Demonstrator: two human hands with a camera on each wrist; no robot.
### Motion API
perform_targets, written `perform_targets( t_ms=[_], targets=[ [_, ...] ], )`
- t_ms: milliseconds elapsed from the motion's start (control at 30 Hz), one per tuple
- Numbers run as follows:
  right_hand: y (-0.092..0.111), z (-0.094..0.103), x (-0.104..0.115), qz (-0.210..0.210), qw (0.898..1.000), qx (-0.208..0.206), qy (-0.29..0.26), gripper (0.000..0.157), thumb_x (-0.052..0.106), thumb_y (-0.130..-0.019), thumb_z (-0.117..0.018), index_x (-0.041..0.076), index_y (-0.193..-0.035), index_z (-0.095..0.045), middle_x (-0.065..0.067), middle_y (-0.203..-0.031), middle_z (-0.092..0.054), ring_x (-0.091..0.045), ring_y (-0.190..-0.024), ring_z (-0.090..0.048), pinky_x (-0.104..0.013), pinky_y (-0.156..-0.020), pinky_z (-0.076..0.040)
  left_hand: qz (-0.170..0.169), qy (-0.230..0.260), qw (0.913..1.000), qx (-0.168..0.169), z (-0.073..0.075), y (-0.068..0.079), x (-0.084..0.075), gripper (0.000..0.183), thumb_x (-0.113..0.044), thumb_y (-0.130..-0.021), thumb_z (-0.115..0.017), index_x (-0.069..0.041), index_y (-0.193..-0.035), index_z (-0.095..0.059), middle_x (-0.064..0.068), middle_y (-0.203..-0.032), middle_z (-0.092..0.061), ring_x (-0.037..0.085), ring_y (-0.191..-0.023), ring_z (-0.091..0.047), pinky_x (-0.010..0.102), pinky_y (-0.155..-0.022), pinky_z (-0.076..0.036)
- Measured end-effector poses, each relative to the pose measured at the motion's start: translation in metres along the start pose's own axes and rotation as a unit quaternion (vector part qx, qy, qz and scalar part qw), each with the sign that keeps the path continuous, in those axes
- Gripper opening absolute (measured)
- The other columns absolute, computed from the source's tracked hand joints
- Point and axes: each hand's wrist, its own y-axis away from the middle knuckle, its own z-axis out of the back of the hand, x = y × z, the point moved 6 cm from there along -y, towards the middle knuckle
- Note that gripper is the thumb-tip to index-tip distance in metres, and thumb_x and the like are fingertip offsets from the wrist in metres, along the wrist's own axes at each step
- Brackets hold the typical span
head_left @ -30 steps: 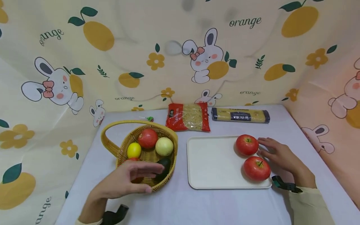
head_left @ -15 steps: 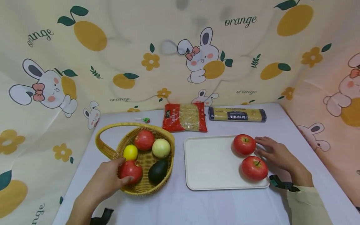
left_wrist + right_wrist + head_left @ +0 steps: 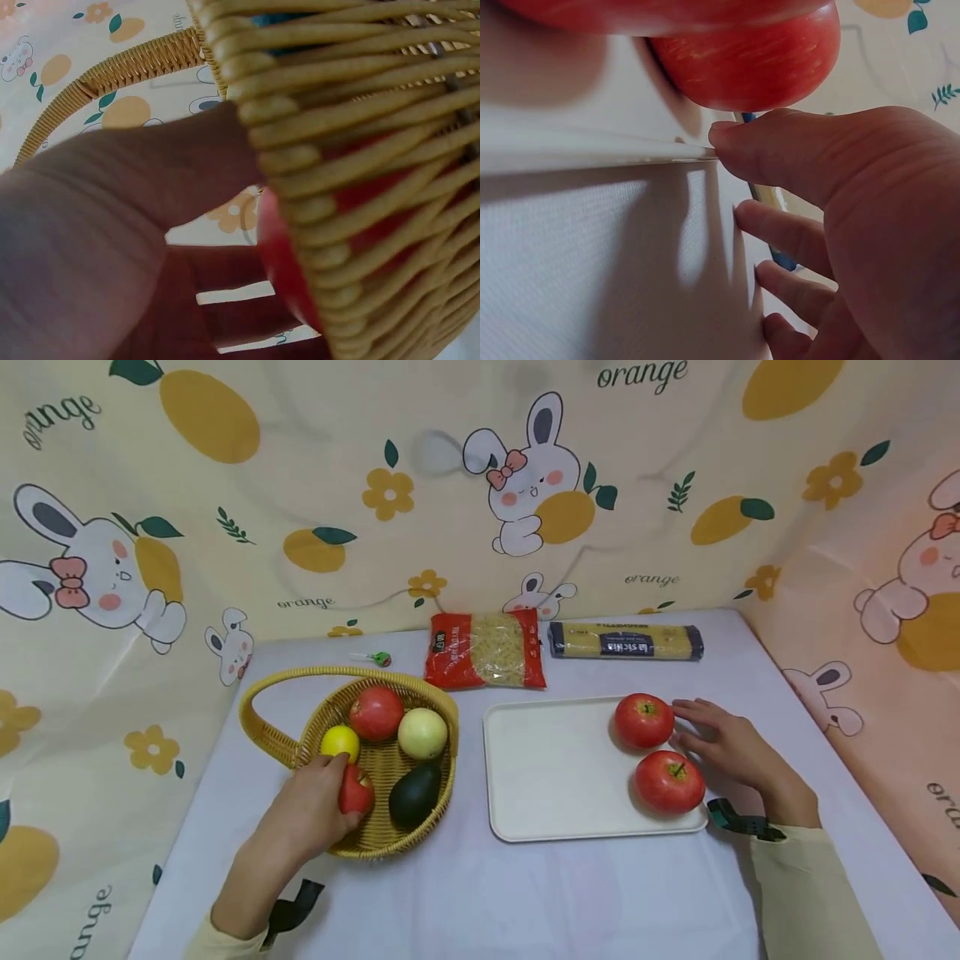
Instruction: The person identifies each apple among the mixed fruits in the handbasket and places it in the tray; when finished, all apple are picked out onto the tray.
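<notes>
My left hand (image 3: 310, 802) reaches over the near-left rim of the wicker basket (image 3: 442, 806) and grips a red apple (image 3: 356, 789), its thumb and fingers on either side. In the left wrist view the basket's weave covers much of that apple (image 3: 281, 255). Around it in the basket lie a yellow lemon (image 3: 340, 742), a red round fruit (image 3: 377, 712), a pale green round fruit (image 3: 422, 733) and a dark avocado (image 3: 415, 797). My right hand (image 3: 723, 747) rests with relaxed fingers by the right edge of the white tray (image 3: 558, 777), beside two red apples (image 3: 643, 721) and holding nothing.
Behind the tray lie a red bag of pasta (image 3: 486, 649) and a packet of spaghetti (image 3: 626, 642). A small green-and-red wrapped lollipop (image 3: 381, 658) lies behind the basket. The basket's tall handle (image 3: 258, 718) arches out to its left. Patterned cloth surrounds the table's back and sides.
My left hand has moved from above the basket's front to its left side and taken hold of the red apple there. The right hand has stayed by the tray. The head view has shifted slightly.
</notes>
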Motion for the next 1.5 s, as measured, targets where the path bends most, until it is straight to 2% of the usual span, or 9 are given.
perform_targets(
  t_ms=[300, 467, 633, 767, 867, 1000, 1100, 1333, 1500],
  targets=[
    [-0.005, 0.004, -0.002, -0.009, 1.0, 0.008, -0.006, 0.069, 0.037, -0.104, -0.075, 0.003, -0.16, -0.053, -0.031, -0.168, -0.042, -0.061, -0.158, -0.026, -0.082, -0.108, -0.042, -0.016, -0.016, 0.9997, -0.009, -0.003, -0.004, -0.002, 0.081, -0.019, -0.078, -0.099, 0.013, -0.14, -0.059, 0.033, -0.128, -0.067, 0.044, -0.106, -0.07, 0.062, -0.095, -0.063],
    [-0.005, 0.004, -0.002, -0.005, 1.0, 0.008, -0.004, 0.068, 0.037, -0.104, -0.076, 0.004, -0.159, -0.054, -0.031, -0.168, -0.043, -0.061, -0.158, -0.027, -0.083, -0.109, -0.041, -0.01, 0.026, 0.9993, -0.024, -0.002, -0.002, 0.0, 0.087, -0.021, -0.078, -0.1, 0.01, -0.148, -0.057, 0.033, -0.142, -0.064, 0.05, -0.123, -0.066, 0.068, -0.103, -0.059],
    [-0.002, 0.004, -0.001, -0.004, 1.0, 0.007, -0.001, 0.067, 0.036, -0.104, -0.075, 0.003, -0.159, -0.055, -0.032, -0.166, -0.044, -0.061, -0.157, -0.029, -0.083, -0.108, -0.041, -0.042, 0.106, 0.9918, -0.056, 0.004, 0.001, -0.006, 0.088, -0.022, -0.078, -0.101, -0.001, -0.152, -0.058, 0.023, -0.149, -0.065, 0.045, -0.131, -0.065, 0.063, -0.102, -0.062],
    [-0.001, 0.002, 0.0, -0.011, 1.0, 0.01, -0.003, 0.068, 0.037, -0.105, -0.075, 0.003, -0.16, -0.053, -0.032, -0.167, -0.043, -0.062, -0.157, -0.027, -0.082, -0.107, -0.042, -0.083, 0.203, 0.9733, -0.067, 0.007, 0.006, -0.015, 0.088, -0.025, -0.078, -0.102, -0.018, -0.155, -0.059, 0.006, -0.15, -0.067, 0.032, -0.134, -0.065, 0.056, -0.102, -0.064],
    [-0.001, 0.002, -0.001, -0.017, 1.0, 0.014, -0.007, 0.069, 0.038, -0.105, -0.075, 0.004, -0.161, -0.052, -0.032, -0.168, -0.041, -0.062, -0.158, -0.025, -0.082, -0.107, -0.042, -0.132, 0.274, 0.9496, -0.074, 0.009, 0.009, -0.025, 0.088, -0.023, -0.078, -0.102, -0.023, -0.155, -0.059, 0.0, -0.15, -0.066, 0.025, -0.134, -0.064, 0.047, -0.104, -0.064],
    [0.0, 0.002, -0.001, -0.017, 1.0, 0.014, -0.009, 0.07, 0.038, -0.104, -0.075, 0.004, -0.161, -0.052, -0.032, -0.169, -0.041, -0.061, -0.159, -0.025, -0.082, -0.107, -0.042, -0.196, 0.355, 0.912, -0.062, 0.006, 0.006, -0.042, 0.087, -0.015, -0.079, -0.1, -0.024, -0.156, -0.059, -0.001, -0.152, -0.065, 0.022, -0.135, -0.064, 0.033, -0.109, -0.059],
    [-0.001, 0.002, -0.002, -0.016, 1.0, 0.013, -0.006, 0.071, 0.039, -0.104, -0.075, 0.003, -0.161, -0.052, -0.032, -0.168, -0.041, -0.062, -0.158, -0.025, -0.083, -0.107, -0.041, -0.217, 0.394, 0.8919, -0.042, 0.0, 0.001, -0.058, 0.088, -0.012, -0.08, -0.099, -0.023, -0.157, -0.058, -0.002, -0.153, -0.064, 0.021, -0.136, -0.064, 0.03, -0.113, -0.056],
    [-0.001, 0.001, -0.001, -0.015, 1.0, 0.012, -0.012, 0.071, 0.038, -0.104, -0.075, 0.003, -0.161, -0.052, -0.032, -0.168, -0.042, -0.061, -0.158, -0.026, -0.081, -0.108, -0.043, -0.26, 0.431, 0.864, -0.007, -0.016, -0.016, -0.103, 0.085, -0.01, -0.083, -0.096, -0.017, -0.158, -0.057, 0.004, -0.157, -0.062, 0.023, -0.14, -0.063, 0.036, -0.116, -0.056],
    [-0.001, 0.0, 0.0, -0.016, 1.0, 0.015, -0.015, 0.071, 0.038, -0.104, -0.075, 0.003, -0.161, -0.051, -0.032, -0.168, -0.041, -0.062, -0.158, -0.025, -0.083, -0.107, -0.042, -0.278, 0.426, 0.8607, 0.006, -0.032, -0.03, -0.135, 0.084, -0.01, -0.082, -0.097, -0.014, -0.157, -0.058, 0.009, -0.157, -0.062, 0.023, -0.139, -0.064, 0.039, -0.115, -0.057]
  ],
)
